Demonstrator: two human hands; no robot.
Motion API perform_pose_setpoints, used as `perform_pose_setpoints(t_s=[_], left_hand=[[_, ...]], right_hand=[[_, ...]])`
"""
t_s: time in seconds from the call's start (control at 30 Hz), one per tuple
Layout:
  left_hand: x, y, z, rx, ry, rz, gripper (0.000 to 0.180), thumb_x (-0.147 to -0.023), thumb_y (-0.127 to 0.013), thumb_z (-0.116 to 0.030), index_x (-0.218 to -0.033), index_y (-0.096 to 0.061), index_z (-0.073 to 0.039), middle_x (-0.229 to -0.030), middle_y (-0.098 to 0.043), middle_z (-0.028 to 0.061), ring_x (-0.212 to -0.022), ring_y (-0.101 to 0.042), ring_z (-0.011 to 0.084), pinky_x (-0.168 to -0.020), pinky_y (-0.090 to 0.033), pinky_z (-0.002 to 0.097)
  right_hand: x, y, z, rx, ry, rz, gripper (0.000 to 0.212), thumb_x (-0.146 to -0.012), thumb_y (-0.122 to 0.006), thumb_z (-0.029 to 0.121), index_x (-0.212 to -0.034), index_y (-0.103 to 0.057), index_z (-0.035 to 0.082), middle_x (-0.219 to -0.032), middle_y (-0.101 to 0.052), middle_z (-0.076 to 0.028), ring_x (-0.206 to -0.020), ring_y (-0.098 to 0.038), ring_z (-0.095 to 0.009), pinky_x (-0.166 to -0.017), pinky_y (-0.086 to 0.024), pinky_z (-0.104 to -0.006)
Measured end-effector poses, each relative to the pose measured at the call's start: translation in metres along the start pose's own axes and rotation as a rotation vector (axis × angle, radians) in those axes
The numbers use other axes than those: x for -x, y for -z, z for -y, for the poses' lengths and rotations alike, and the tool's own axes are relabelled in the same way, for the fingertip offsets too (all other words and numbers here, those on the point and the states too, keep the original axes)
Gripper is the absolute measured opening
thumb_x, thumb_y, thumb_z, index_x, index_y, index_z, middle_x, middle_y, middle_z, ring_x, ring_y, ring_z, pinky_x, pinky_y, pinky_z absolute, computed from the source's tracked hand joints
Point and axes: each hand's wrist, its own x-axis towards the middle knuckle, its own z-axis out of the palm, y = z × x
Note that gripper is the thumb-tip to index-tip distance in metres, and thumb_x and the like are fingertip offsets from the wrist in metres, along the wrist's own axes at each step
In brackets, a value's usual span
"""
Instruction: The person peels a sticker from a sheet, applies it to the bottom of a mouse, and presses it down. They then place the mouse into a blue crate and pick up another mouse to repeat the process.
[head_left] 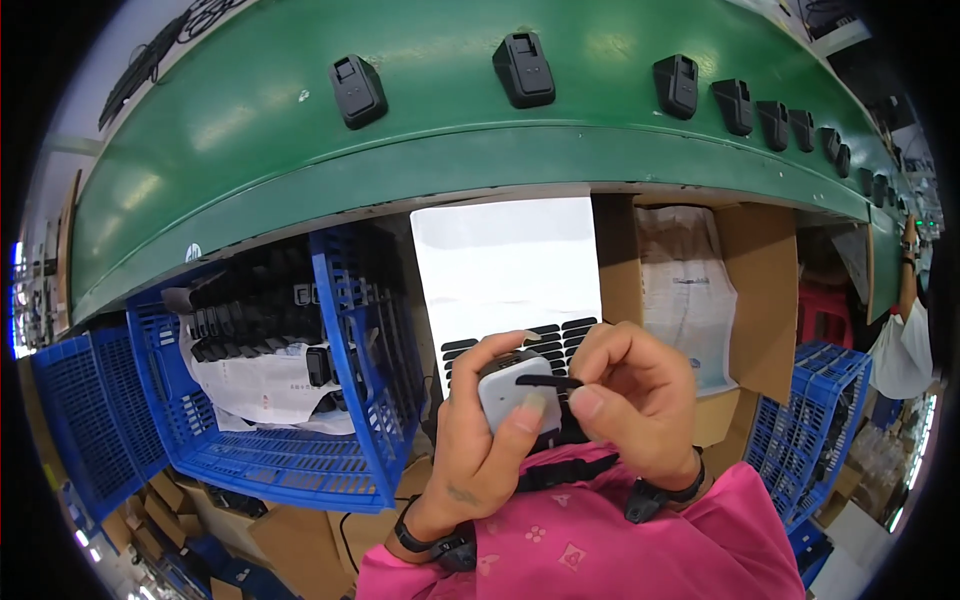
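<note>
My left hand (pixel 462 445) is closed around a small rounded device (pixel 503 400) with a light grey face and a dark edge. Its thumb presses on that face. Between thumb and fingers, my right hand (pixel 640 400) pinches one end of a thin black strip (pixel 540 381). The strip's free end lies over the grey face; I cannot tell whether it touches. Behind my hands is a white sheet (pixel 505 265). Rows of similar black strips (pixel 578 328) sit on its near part, partly hidden by my fingers.
Black dock-like units (pixel 525 70) stand along the green bench (pixel 440 110). A blue crate (pixel 290 475) at the left holds paper and several black units (pixel 255 310). At the right are an open cardboard box (pixel 765 300) lined with paper and another blue crate (pixel 815 420).
</note>
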Motion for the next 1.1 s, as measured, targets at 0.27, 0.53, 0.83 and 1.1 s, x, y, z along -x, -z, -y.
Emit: perform_pose_setpoints(t_s=[0.27, 0.53, 0.83, 1.1], left_hand=[[-0.0038, -0.0037, -0.0072, -0.168, -0.068, 0.128, 0.041, -0.090, -0.056, -0.018, -0.122, -0.042, 0.003, -0.091, -0.064, 0.0175, -0.078, -0.065, 0.0235, -0.070, -0.051, 0.0326], [-0.0040, -0.0033, -0.0081, -0.226, -0.077, 0.126, 0.040, -0.089, -0.057, -0.013, -0.122, -0.041, 0.004, -0.091, -0.064, 0.0184, -0.079, -0.067, 0.0247, -0.071, -0.052, 0.0327], [-0.0047, -0.0031, -0.0097, -0.268, -0.074, 0.111, 0.040, -0.089, -0.057, -0.013, -0.121, -0.040, 0.005, -0.093, -0.063, 0.0209, -0.080, -0.067, 0.0281, -0.071, -0.052, 0.0349], [-0.0029, -0.0052, -0.0122, -0.238, 0.020, 0.060, 0.041, -0.086, -0.056, -0.017, -0.119, -0.044, 0.004, -0.095, -0.063, 0.0155, -0.084, -0.061, 0.0190, -0.075, -0.049, 0.0308]], right_hand=[[0.0027, 0.0070, 0.0030, 0.023, 0.002, 0.049, 0.007, -0.085, -0.062, -0.001, -0.085, -0.055, -0.003, -0.075, -0.059, -0.001, -0.063, -0.051, -0.002, -0.053, -0.040, -0.0172], [0.0014, 0.0044, 0.0023, 0.000, -0.028, 0.024, 0.007, -0.085, -0.062, -0.002, -0.084, -0.056, -0.003, -0.074, -0.060, -0.002, -0.063, -0.052, -0.001, -0.053, -0.040, -0.0165], [-0.0015, 0.0032, 0.0015, 0.029, -0.027, 0.021, 0.006, -0.085, -0.062, -0.002, -0.084, -0.056, -0.004, -0.073, -0.060, -0.002, -0.063, -0.054, -0.002, -0.053, -0.041, -0.0164], [-0.0031, 0.0035, -0.0006, 0.034, -0.011, 0.042, 0.007, -0.085, -0.061, -0.003, -0.084, -0.055, -0.005, -0.074, -0.060, -0.004, -0.063, -0.055, -0.003, -0.053, -0.042, -0.0171]])
